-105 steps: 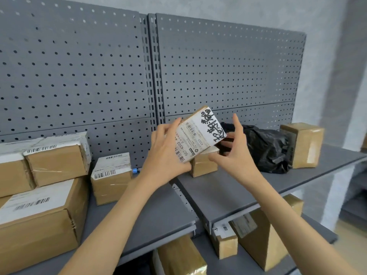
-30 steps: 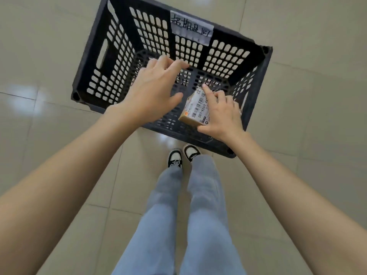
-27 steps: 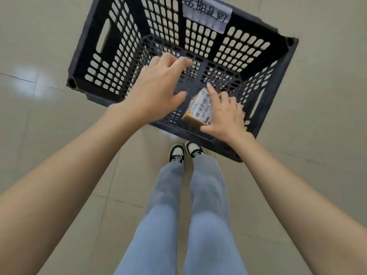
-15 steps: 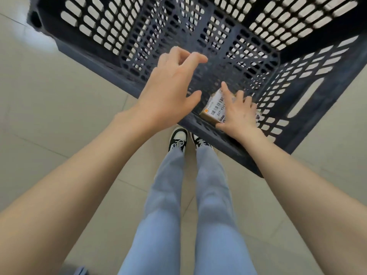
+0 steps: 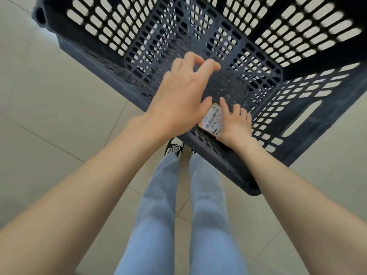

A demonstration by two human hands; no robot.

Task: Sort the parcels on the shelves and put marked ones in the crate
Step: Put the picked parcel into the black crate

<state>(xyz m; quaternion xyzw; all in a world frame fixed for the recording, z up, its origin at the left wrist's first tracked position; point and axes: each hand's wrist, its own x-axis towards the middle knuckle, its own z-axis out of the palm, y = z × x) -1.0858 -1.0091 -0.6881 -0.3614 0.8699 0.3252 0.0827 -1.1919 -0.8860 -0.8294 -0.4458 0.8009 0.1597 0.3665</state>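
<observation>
The person is wearing light blue jeans [image 5: 206,215] with loose, straight legs. The forearms are showing bare, with no sleeves reaching them. The left hand [image 5: 180,100] and right hand [image 5: 235,126] are wearing no gloves, rings or watches. A black sneaker [image 5: 174,147] with white laces is showing below the left trouser hem.

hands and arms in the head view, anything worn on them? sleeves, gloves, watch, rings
Both arms are bare up to the frame edge: no sleeves show. The left hand and the right hand wear no gloves, and no watch, bracelet or ring is visible on either wrist or on the fingers in view. Fingernails look short and unpainted, though they are small here. No markings or tape show on either arm.
</observation>
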